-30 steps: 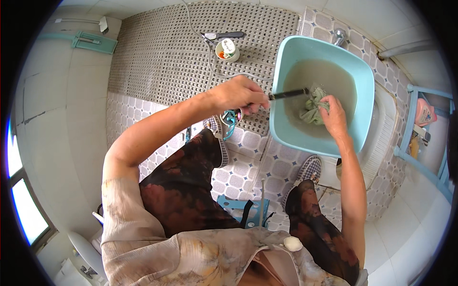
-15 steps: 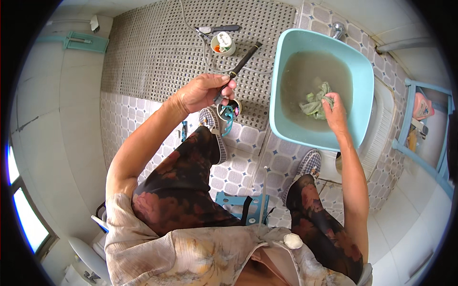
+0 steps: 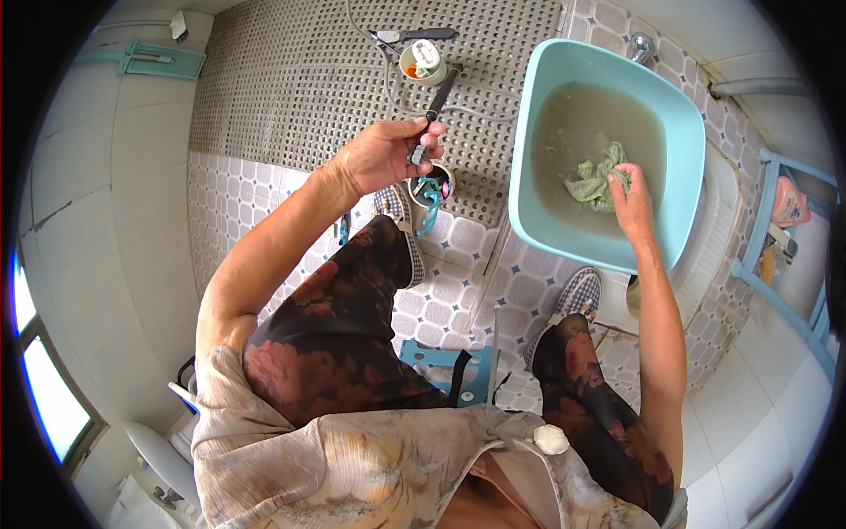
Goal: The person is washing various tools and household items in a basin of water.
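Note:
My left hand (image 3: pixel 388 152) is closed around a slim black-handled brush (image 3: pixel 442 95). Its handle points up and away, and a short grey end that looks bristled shows below my fingers. Over the light-blue basin (image 3: pixel 522 159), my right hand (image 3: pixel 633 204) pinches a wet grey-green cloth (image 3: pixel 599 181). Part of the cloth lies in the murky water (image 3: pixel 564 115). Just below my left hand stands a small tub (image 3: pixel 412 187) with a blue strap-like thing hanging over its rim.
A white cup (image 3: pixel 423 72) with small items and a black-handled scraper-like tool (image 3: pixel 427 35) rest on the grey perforated mat (image 3: pixel 264 97). A thin hose (image 3: pixel 480 113) crosses it. A metal tap (image 3: pixel 641 46) is behind the basin. At right stands a blue rack (image 3: pixel 749 225).
The brush has turned in my left hand, so its grey end now shows more. My right hand still grips the cloth at nearly the same place in the basin. The whole view has shifted slightly.

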{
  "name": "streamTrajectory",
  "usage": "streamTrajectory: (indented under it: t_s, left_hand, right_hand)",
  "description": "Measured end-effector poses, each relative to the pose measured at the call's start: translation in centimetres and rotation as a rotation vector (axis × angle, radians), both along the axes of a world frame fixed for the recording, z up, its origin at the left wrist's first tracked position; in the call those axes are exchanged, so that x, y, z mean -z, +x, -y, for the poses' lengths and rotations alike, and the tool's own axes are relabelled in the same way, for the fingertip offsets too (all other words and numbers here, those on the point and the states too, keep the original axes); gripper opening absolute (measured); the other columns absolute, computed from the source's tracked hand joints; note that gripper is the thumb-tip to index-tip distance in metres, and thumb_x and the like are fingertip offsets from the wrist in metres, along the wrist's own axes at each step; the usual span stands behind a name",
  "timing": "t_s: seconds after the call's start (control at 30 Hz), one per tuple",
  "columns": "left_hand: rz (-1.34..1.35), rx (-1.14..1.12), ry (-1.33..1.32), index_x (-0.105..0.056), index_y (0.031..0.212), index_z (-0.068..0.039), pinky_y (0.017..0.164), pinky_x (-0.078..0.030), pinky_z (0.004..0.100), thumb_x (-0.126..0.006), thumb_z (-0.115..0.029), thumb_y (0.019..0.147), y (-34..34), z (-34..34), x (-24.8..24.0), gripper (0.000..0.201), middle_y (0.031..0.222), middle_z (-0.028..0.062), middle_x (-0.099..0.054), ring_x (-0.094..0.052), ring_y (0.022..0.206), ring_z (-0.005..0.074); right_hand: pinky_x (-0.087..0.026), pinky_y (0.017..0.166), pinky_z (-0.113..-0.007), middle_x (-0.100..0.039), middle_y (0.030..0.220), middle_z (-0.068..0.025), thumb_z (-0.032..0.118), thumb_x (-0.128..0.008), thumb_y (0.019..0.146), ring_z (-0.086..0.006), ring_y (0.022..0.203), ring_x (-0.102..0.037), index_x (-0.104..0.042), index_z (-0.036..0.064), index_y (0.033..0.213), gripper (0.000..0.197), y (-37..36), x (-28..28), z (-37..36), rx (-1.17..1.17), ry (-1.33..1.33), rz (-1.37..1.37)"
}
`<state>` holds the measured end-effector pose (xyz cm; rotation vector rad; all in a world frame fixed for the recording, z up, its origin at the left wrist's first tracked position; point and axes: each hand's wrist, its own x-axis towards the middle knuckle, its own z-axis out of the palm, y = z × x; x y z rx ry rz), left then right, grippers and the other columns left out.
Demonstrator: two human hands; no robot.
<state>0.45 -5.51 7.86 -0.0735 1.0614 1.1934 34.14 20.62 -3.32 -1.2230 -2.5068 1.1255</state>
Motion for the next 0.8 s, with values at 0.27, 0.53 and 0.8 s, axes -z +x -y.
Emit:
streamTrajectory:
  t_s: [0.27,0.53,0.8]
  left_hand:
    - [0.086,-0.016,-0.037,-0.053,0.093,-0.007,0.077,-0.046,0.0307,-0.042,-0.023,0.102,0.5,0.4,0.0,0.021,0.068,-0.0068,-0.043,-0.052,0.084,0.0153]
    - [0.122,0.063,0.119,-0.048,0.078,-0.010,0.072,-0.044,0.0329,-0.041,-0.024,0.096,0.8,0.6,0.4,0.024,0.061,-0.0066,-0.031,-0.042,0.070,0.0141]
    - [-0.010,0.191,0.107,-0.050,0.072,-0.010,0.067,-0.043,0.0324,-0.044,-0.026,0.096,0.5,1.1,0.4,0.030,0.059,-0.0045,-0.032,-0.042,0.063,0.0149]
  right_hand:
    - [-0.045,0.093,-0.040,-0.062,0.112,-0.0163,0.023,-0.061,0.093,-0.0334,0.108,-0.058,-0.055,0.0060,0.113,0.027,0.1,-0.1,-0.1,0.005,-0.019,0.003]
    - [-0.045,0.093,-0.040,-0.061,0.114,-0.0176,0.023,-0.062,0.092,-0.0342,0.108,-0.058,-0.054,0.0065,0.113,0.028,0.5,0.8,-0.2,-0.014,-0.005,-0.030]
    - [-0.045,0.092,-0.039,-0.062,0.112,-0.0166,0.021,-0.063,0.092,-0.0342,0.106,-0.059,-0.055,0.0060,0.112,0.027,0.5,1.0,-0.4,0.003,0.003,-0.045]
